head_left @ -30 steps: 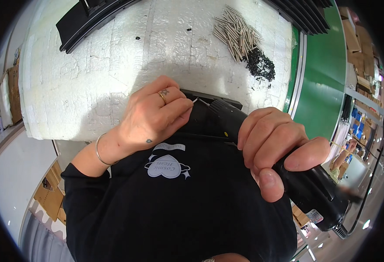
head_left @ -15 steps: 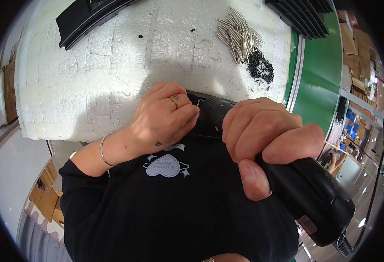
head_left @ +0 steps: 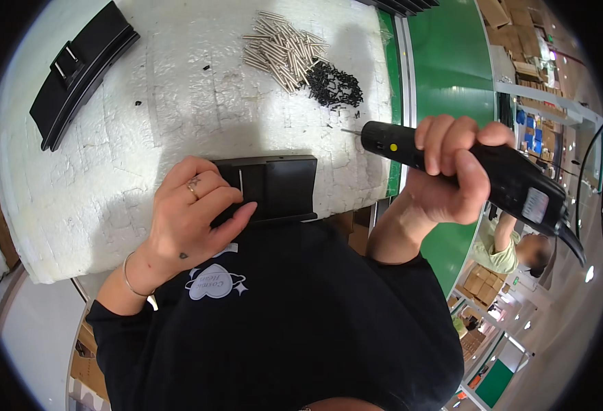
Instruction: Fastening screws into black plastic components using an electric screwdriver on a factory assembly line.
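Note:
My right hand grips a black electric screwdriver whose thin bit points left, raised over the table's right side. A flat black plastic part lies at the table's near edge, against my shirt. My left hand is on its left end, fingers curled and thumb stretched along it. Beside those fingertips a slim silver pin shows against the part; its lower end is hidden. Beyond the part lie a pile of silver metal pins and a heap of small black screws.
A curved black part with two pins upright on it rests at the far left of the white padded table. More black parts stand at the far right edge, near a green surface. A person is in the background right.
My right hand has lifted the screwdriver off the black part, up and away to the right. The left hand's thumb has spread, and the view has shifted, showing more of the part.

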Motion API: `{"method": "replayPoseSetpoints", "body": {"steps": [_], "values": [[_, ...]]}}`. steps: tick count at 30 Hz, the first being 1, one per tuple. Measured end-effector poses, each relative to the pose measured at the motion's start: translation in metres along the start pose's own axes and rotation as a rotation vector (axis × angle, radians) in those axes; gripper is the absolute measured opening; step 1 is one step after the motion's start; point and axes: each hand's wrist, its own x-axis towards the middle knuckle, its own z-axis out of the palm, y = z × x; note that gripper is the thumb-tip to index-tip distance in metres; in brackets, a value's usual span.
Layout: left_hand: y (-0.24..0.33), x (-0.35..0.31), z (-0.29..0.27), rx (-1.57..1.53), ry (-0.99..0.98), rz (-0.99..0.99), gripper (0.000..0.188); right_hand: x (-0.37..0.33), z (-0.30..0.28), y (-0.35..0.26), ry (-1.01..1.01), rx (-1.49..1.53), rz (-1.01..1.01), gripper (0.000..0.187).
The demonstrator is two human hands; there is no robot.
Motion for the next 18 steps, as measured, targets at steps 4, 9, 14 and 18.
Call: {"method": "replayPoseSetpoints", "body": {"steps": [4,9,14,18], "values": [[0.002,0.010,-0.002,-0.022,0.009,0.020,0.022,-0.010,-0.007,0.013,0.115,-0.059,0.047,0.032],[0.006,0.023,-0.004,-0.001,-0.039,0.054,0.022,-0.011,-0.007,0.021,0.129,-0.120,0.049,0.031],[0.004,0.038,-0.003,0.013,-0.061,0.097,0.020,-0.009,-0.004,0.021,0.082,-0.093,0.064,0.031],[0.000,0.047,-0.004,-0.011,-0.115,0.074,0.018,-0.011,0.000,0.021,0.134,0.028,0.016,0.034]]}}
